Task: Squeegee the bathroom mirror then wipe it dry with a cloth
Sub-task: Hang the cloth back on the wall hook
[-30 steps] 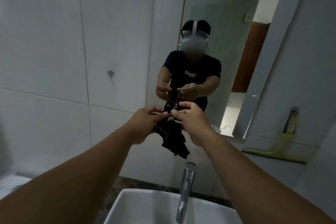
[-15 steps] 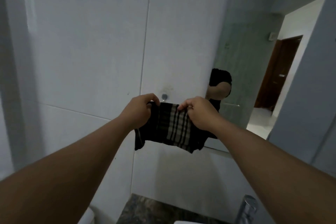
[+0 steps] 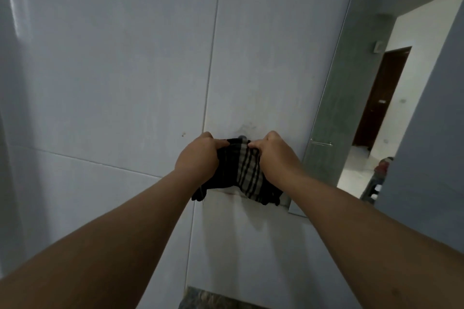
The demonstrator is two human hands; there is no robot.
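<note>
Left hand and right hand both grip the black, grey-striped cloth against the pale tiled wall. Seemingly hanging it on the small wall hook; next, loop it over.

Dark mottled countertop, bottom edge, nothing visible on it

views: we have one, worn on the head, wide-angle | facing: we look forward and slightly down along both bare forearms at the pale grey tiled wall | nearness: wall about at arm's reach | right edge: tall frameless mirror seen at a steep slant | overlap: none
</note>
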